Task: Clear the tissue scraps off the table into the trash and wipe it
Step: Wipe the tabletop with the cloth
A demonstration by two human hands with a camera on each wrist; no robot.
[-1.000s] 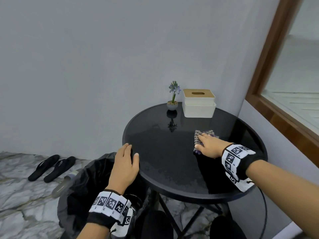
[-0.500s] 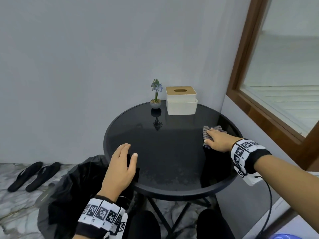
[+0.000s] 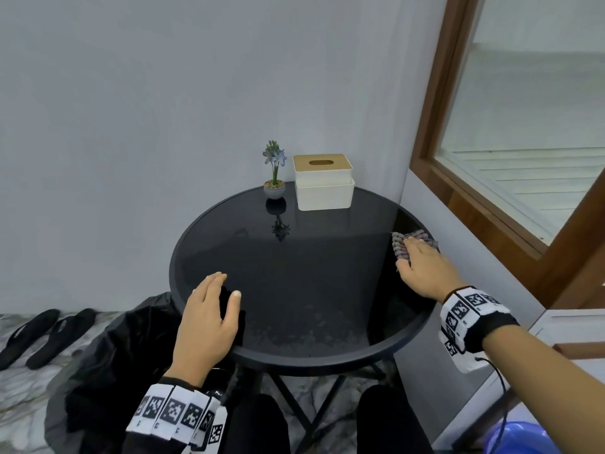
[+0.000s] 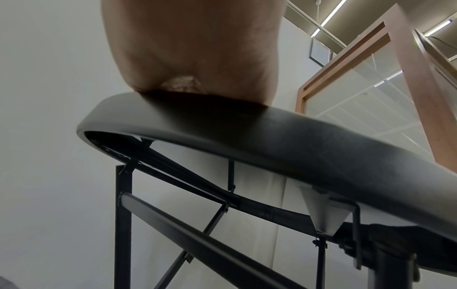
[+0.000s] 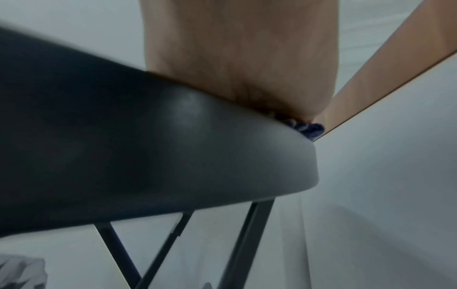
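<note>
A round black tabletop (image 3: 294,290) stands in a corner by a grey wall (image 3: 131,109) and a wood-framed window (image 3: 458,158); a small potted flower (image 3: 274,172) and a tissue box (image 3: 324,181) sit at its far edge; the right hand (image 3: 425,267), fingers flat, presses a cloth (image 3: 401,244) onto the right rim; the left hand (image 3: 209,319) rests with relaxed fingers on the near left edge, above a black trash bag (image 3: 114,371); no tissue scraps show on the tabletop.

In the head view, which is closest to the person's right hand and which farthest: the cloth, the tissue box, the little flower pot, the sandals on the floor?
1. Cloth: under the right hand, at the table's right edge.
2. Tissue box: back of the table.
3. Flower pot: left of the box.
4. Sandals: floor, far left.
</note>
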